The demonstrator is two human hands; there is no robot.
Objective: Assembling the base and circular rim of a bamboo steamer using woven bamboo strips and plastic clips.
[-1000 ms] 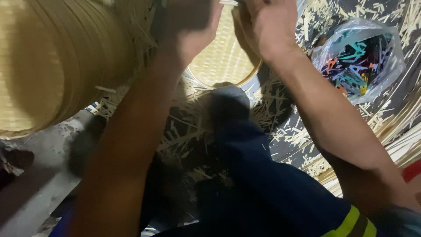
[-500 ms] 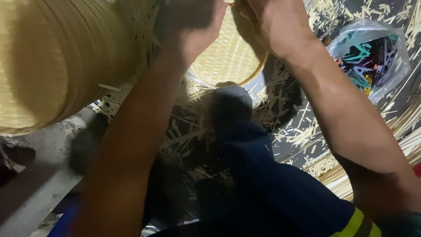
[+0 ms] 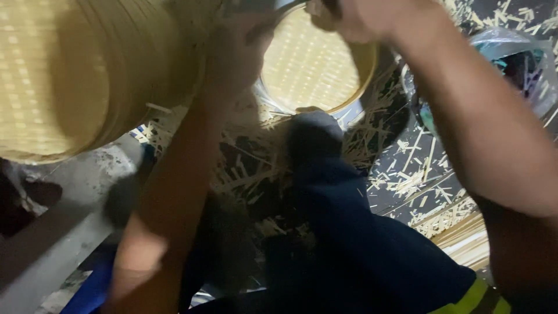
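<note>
Gripping the rim of the round woven bamboo tray (image 3: 314,64), our left hand (image 3: 235,55) and right hand (image 3: 363,17) hold it up above our dark-trousered knee (image 3: 317,139). Left of it sits a stack of bamboo baskets (image 3: 75,70); right, a plastic bag (image 3: 517,64).

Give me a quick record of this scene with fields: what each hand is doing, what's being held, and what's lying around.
left hand: grips the rim of the small woven tray, blurred
right hand: on the tray's upper rim, partly cut off by the frame's top edge
small woven tray: round, pale bamboo, held between both hands
large woven basket: pale bamboo, upper left, close to the camera
leg: dark blue trousers, knee raised below the tray
floor: dark, strewn with bamboo slivers
plastic bag: clear, colourful contents, at right
</note>
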